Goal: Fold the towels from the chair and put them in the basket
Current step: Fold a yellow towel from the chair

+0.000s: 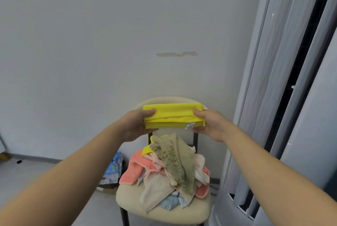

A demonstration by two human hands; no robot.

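1. We see one folded yellow towel (173, 116) held level in the middle of the frame, in front of the chair's backrest and above the pile.
2. We count two hands. The left hand (135, 125) grips the towel's left end and the right hand (211, 125) grips its right end, each with the thumb on top and the fingers underneath.
3. A small white label (189, 125) hangs from the towel's lower edge, near the right hand.
4. One cream chair (164, 209) stands at lower centre and carries a loose heap of towels.
5. In the heap we count one olive-green towel (175, 160) on top, one beige towel (156, 189), one light blue towel (169, 203) at the bottom and one yellow corner (146, 150). Coral cloth (131, 172) shows on both sides; we cannot tell whether it is one piece or two.
6. One blue packet (114, 167) lies on the floor left of the chair, partly hidden by the left forearm.
7. One white tower unit (291, 98) fills the right edge, and one grey mark (176, 54) sits on the wall (91, 43) above.
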